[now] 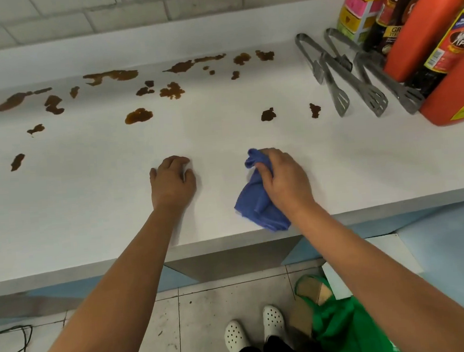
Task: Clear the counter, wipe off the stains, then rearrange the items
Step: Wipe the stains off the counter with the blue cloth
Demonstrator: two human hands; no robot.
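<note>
Head cam looks down at your white counter [222,137]. Your right hand [283,177] grips a blue cloth [258,204], fingers curled tight round the top of it. The rest of the cloth hangs down & lies on the counter near the front edge. Your left hand [173,180] rests on the counter just beside it, fingers bent under; you can't tell if it holds anything. Brown stains [138,116] are spread over the back & left of the counter, w/ two small ones closer to the right, all apart from the cloth. At the far right lie 3 metal tongs [356,82] side by side. Next to them stand big orange jugs [424,21], dark sauce bottles [395,13] & a pink & yellow box [356,7] by the wall. Down on the floor you see white shoes [254,329] & a green bag [345,325].
</note>
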